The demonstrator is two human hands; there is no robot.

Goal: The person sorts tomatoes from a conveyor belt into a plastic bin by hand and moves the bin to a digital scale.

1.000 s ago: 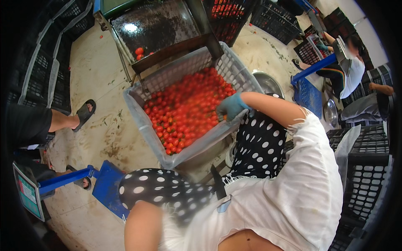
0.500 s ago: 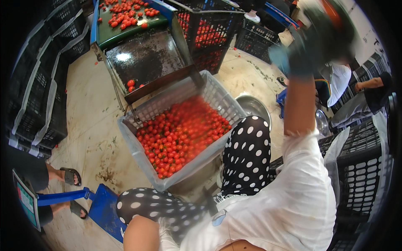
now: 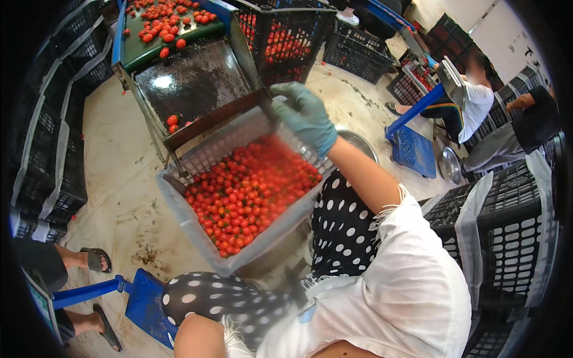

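Note:
My right hand (image 3: 307, 117), in a blue-green glove, is over the far right corner of a pale plastic crate (image 3: 221, 261), beside the lower metal lip of a sorting chute (image 3: 209, 122). Its fingers are loosely bent with a gap between them, and nothing shows in them. I cannot tell whether they touch the lip. Below and to the left, many small red tomatoes (image 3: 239, 206) fill the crate's bottom; those near its far right side look blurred. My left hand is out of view; only bare skin of that arm (image 3: 200, 337) shows at the lower edge.
Tomatoes lie on the chute's green belt (image 3: 143, 51). Black crates (image 3: 286, 45) stand behind it, with more stacked at left (image 3: 57, 119) and right (image 3: 510, 238). Blue scales (image 3: 146, 307) stand by another person's sandalled feet (image 3: 95, 261). Two people (image 3: 480, 107) sit at far right beside a metal bowl (image 3: 449, 165).
My right hand has come down and left from high on the right to the crate's far corner. The view has shifted slightly. A tomato has moved to the belt's lower edge.

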